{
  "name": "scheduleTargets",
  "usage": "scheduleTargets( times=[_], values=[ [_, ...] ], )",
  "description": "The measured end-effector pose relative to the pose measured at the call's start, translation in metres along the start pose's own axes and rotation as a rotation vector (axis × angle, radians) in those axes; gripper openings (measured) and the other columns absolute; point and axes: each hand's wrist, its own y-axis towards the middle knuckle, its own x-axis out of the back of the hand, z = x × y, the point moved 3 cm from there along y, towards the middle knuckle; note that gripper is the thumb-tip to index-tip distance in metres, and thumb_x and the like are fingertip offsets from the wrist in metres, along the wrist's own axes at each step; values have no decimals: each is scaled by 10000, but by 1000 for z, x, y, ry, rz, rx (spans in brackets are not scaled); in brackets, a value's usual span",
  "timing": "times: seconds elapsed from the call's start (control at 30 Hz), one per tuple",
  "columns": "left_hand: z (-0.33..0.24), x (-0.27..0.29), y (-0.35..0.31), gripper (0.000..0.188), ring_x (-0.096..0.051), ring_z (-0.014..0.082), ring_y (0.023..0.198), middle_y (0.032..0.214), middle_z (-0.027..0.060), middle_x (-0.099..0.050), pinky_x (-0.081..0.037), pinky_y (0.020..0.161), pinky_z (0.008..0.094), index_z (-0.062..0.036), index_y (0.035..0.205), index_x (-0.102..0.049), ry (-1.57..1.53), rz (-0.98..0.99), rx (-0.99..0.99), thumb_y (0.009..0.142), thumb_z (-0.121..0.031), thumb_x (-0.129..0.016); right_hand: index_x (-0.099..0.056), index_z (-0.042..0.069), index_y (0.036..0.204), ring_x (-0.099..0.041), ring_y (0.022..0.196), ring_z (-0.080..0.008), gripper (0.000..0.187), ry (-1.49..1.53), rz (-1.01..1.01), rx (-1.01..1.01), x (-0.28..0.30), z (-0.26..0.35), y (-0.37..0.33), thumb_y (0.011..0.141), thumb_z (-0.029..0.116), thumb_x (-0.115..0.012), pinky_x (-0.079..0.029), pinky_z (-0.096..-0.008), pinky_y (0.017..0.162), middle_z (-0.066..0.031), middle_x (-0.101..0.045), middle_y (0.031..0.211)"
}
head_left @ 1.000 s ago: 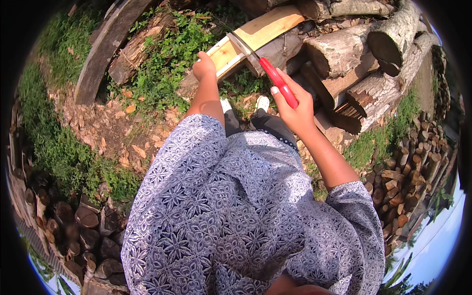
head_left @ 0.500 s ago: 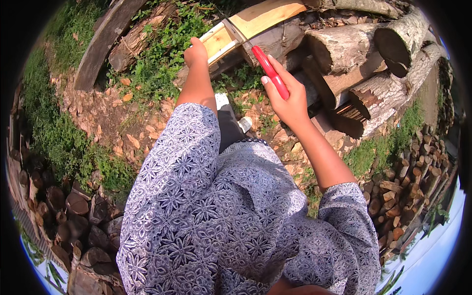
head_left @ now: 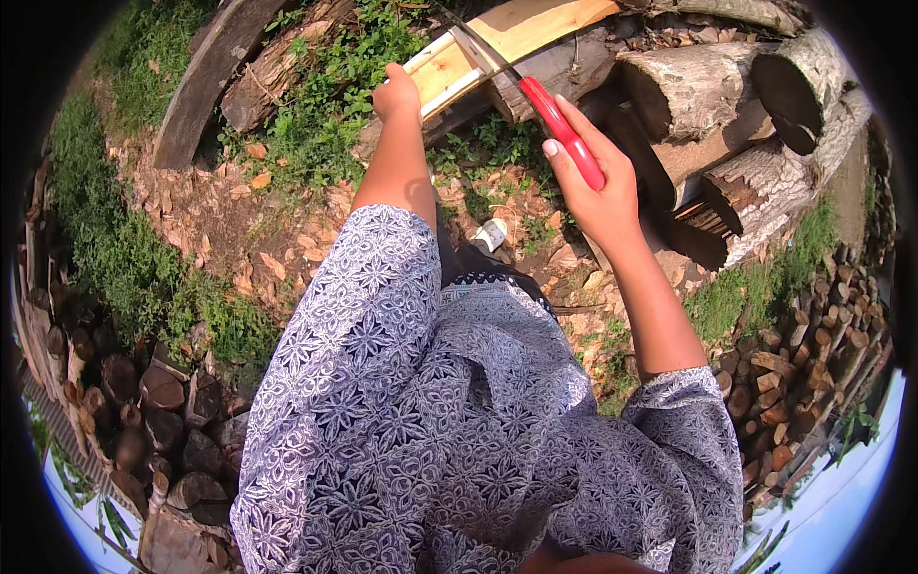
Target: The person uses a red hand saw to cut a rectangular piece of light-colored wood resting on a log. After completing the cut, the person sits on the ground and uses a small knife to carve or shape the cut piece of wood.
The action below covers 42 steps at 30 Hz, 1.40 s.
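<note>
My left hand [head_left: 397, 94] is closed on the near left end of a shallow, pale wooden box [head_left: 446, 71] with thin raised sides. In my right hand [head_left: 602, 191] is a long, thin-bladed tool with a red handle [head_left: 564, 132], which looks like a pruning saw; its teeth cannot be made out. My right fingers wrap the handle, the thumb lying along it. The dark blade [head_left: 492, 55] points away and to the left, crossing the box's right end. Beyond lies a pale sawn plank [head_left: 540, 27]. The box appears to rest against a log [head_left: 564, 75], though its underside is hidden.
Thick cut logs [head_left: 693, 91] lie to the right. A weathered grey board [head_left: 206, 86] leans at the far left, beside green weeds [head_left: 335, 105]. Dry leaves cover the ground. Stacked firewood stands at left [head_left: 163, 402] and right [head_left: 813, 354]. My shoe [head_left: 491, 234] shows below.
The whole view has shifted, so most things sit farther right. My right hand has drawn back slightly rightward with the red-handled tool. My left hand keeps its hold on the box.
</note>
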Motion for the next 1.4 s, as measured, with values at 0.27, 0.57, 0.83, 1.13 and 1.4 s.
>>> scheduleTargets(
  times=[0.27,0.57,0.83,1.13,1.4],
  values=[
    [-2,1,7,756,-651,438,1150,1261,320,-662,-489,1000,514,143,1182,-673,-6,-9,-34,968,-535,-417,-577,64,1463,-666,954,-89,506,-89,10,-71,34,35,-69,968,83,-675,-524,-267,841,-160,-739,1197],
    [-1,-5,11,753,-639,451,1179,1256,323,-663,-479,1020,510,143,1169,-673,32,4,-25,946,-534,-429,-615,50,1418,-637,929,-49,472,-35,-44,28,-11,20,0,954,75,-700,-524,-246,821,-146,-764,1095],
    [2,-3,17,740,-630,455,1188,1260,328,-657,-472,1022,518,139,1182,-664,-23,3,-46,941,-525,-443,-577,75,1464,-635,951,-72,523,35,-16,-12,-24,-23,-10,964,145,-714,-507,-251,864,-138,-738,1211],
    [7,-1,24,721,-657,401,1153,1284,303,-653,-477,1005,476,157,1201,-640,-125,0,-20,948,-504,-502,-587,120,1463,-636,783,-66,507,-7,-57,9,-11,-33,-31,969,142,-697,-524,-260,758,-119,-750,1051],
    [-2,3,8,755,-659,408,1151,1269,307,-659,-479,1009,478,166,1191,-643,-111,5,-24,936,-530,-496,-599,79,1447,-616,752,-52,492,-139,22,-85,39,49,-89,962,89,-683,-515,-245,736,-101,-754,994]
  ],
)
